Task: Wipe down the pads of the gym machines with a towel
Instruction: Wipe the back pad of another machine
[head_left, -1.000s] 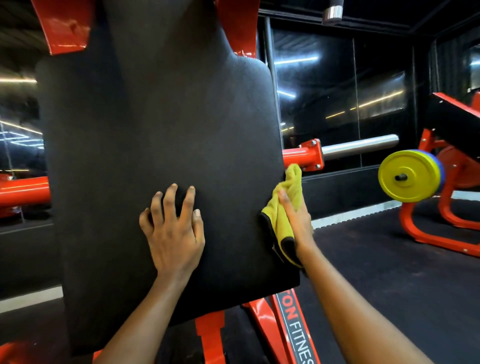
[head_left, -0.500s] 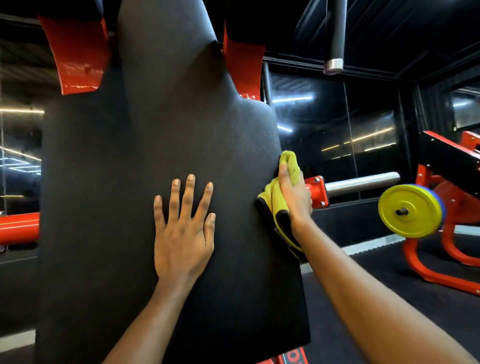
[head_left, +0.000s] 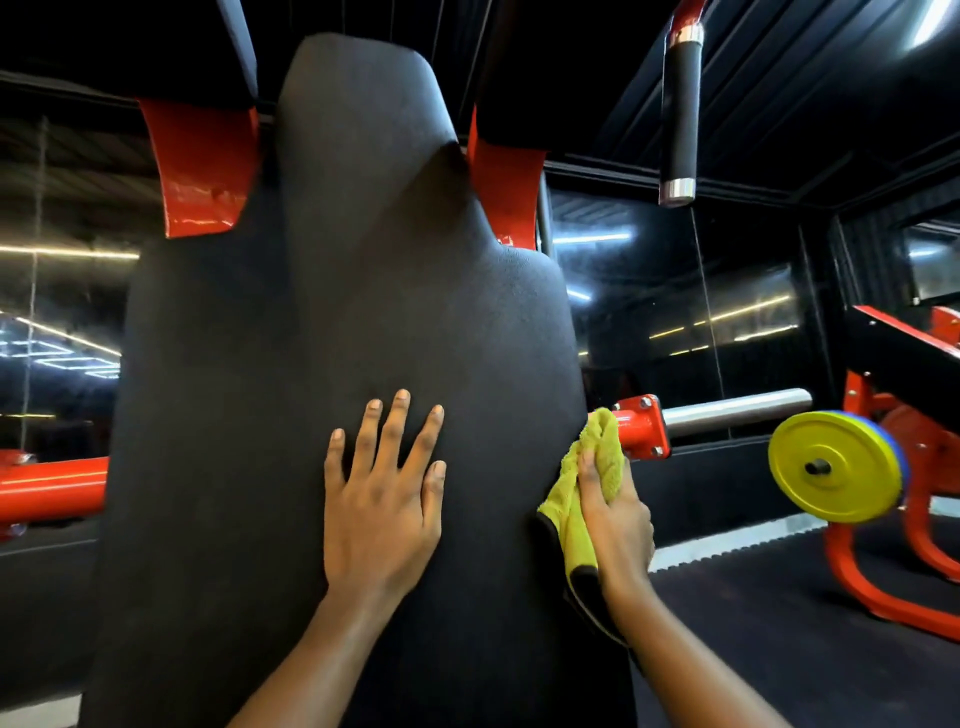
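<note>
The right hand (head_left: 615, 519) has slid the yellow towel (head_left: 602, 452) down the right edge of the back pad (head_left: 337, 312) (level now with the red bracket (head_left: 641, 428)), fingers curled round it. The left hand (head_left: 382, 509) stays flat on the back pad, fingers spread wide. One towel, one pad.

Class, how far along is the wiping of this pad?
Done: nothing tells; the black pad looks uniform. In hand: the right hand holds the yellow towel against its right edge, left hand flat on its face. Left: possibly the face and the machine beyond.
</note>
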